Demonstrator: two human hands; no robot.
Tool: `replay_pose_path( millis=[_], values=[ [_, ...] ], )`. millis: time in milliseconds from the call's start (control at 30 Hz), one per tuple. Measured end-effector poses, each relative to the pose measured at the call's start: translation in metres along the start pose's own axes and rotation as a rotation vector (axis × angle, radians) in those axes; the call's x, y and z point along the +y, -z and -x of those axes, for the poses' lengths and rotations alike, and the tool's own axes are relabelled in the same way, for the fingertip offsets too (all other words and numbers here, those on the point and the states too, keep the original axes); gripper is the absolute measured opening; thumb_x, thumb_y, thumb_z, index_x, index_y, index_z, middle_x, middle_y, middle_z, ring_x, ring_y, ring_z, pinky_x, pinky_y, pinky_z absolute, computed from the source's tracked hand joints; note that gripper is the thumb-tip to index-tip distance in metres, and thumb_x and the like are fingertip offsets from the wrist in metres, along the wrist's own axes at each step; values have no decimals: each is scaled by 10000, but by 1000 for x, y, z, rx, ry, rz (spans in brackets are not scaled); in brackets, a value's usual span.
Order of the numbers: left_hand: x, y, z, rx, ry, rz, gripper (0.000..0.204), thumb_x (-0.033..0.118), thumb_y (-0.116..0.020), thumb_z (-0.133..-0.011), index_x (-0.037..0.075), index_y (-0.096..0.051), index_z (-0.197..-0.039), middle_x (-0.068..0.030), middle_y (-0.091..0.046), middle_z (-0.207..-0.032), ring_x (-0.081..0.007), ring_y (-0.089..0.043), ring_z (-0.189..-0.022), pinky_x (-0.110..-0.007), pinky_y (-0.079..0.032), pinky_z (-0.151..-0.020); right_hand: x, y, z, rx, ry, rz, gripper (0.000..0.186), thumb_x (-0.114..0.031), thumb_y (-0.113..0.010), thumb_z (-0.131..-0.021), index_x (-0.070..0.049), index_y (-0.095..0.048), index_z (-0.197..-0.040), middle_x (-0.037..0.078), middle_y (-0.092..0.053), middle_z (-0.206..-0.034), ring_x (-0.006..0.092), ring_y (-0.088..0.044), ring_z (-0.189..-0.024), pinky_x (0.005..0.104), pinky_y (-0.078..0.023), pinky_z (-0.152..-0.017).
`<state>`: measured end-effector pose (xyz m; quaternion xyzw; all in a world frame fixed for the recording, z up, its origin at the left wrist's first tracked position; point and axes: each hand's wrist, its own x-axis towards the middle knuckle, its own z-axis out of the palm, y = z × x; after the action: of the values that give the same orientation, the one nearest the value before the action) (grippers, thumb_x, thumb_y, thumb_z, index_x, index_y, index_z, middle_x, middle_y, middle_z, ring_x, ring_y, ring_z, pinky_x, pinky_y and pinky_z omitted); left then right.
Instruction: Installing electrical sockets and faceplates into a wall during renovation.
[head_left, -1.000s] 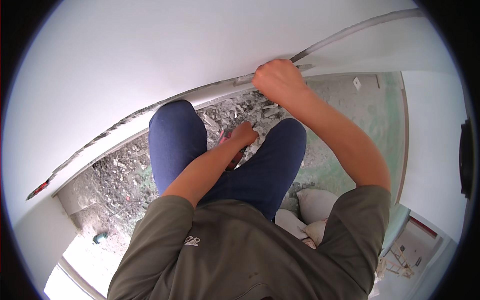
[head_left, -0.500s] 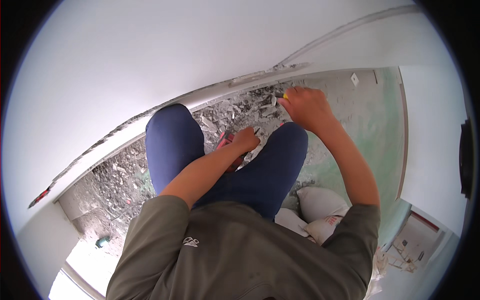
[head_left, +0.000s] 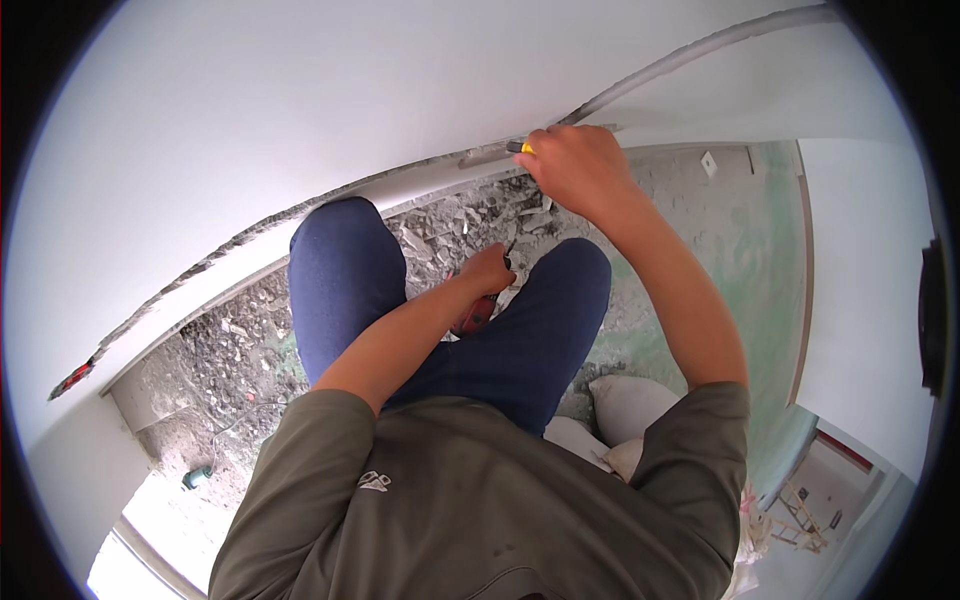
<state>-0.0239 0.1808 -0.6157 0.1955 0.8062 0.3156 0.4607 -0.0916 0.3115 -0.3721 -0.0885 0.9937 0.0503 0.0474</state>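
Note:
My left hand (head_left: 486, 271) is closed between my knees at a red-and-black power tool (head_left: 478, 317), mostly hidden by the hand and forearm. A thin dark piece sticks out past the fingers; whether it belongs to that tool I cannot tell. My right hand (head_left: 578, 167) is wrapped round a small tool with a yellow-and-black end (head_left: 519, 147), held at the foot of the white wall (head_left: 330, 90). That end lies over the rough groove (head_left: 490, 156) cut low along the wall; the rest of the tool is hidden in my fist.
Broken rubble (head_left: 440, 222) covers the floor along the wall. Pale filled sacks (head_left: 630, 407) stand behind my right knee. A red object (head_left: 72, 379) sits in the wall's far-left slot, and a green item (head_left: 197, 477) lies on the floor below. Another groove (head_left: 690, 58) climbs the wall rightward.
My right hand has moved up and left from over the rubble to the wall groove, carrying the small tool. My left hand has shifted slightly, and less of the red power tool's upper part shows.

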Motion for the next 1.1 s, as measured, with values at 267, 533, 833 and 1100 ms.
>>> replay_pose_path(
  millis=[267,533,833,1100],
  values=[
    [27,3,17,681,-348,-67,418,214,-629,-833,9,-547,-1188,-176,-641,-1058,-361,-620,-1025,-478,-493,-883,-9,-6,-4,30,3,-3,306,-338,-628,-889,-74,-694,-752,107,-668,-689,291,-677,-669,404,-535,-614],
    [104,91,67,-34,-356,1635,360,328,-377,-995,95,-557,-1201,-79,-607,-1214,-241,-588,-1113,-423,-487,-917,-20,5,-12,-65,37,6,337,-365,-628,-888,-70,-691,-738,124,-662,-658,302,-670,-628,408,-521,-566],
    [119,118,81,-411,-572,2058,555,553,-425,-966,130,-500,-1317,-69,-544,-1342,-247,-512,-1249,-458,-420,-1026,-25,8,-17,11,120,71,142,-149,-618,-708,-31,-696,-727,161,-667,-664,313,-673,-601,419,-529,-547],
    [124,123,64,-442,-559,2238,556,541,-564,-912,115,-535,-1269,-54,-583,-1299,-225,-531,-1239,-425,-433,-1039,-30,12,-25,-70,208,219,100,-142,-638,-702,-77,-699,-656,103,-689,-675,261,-689,-633,385,-542,-557]
  ],
)
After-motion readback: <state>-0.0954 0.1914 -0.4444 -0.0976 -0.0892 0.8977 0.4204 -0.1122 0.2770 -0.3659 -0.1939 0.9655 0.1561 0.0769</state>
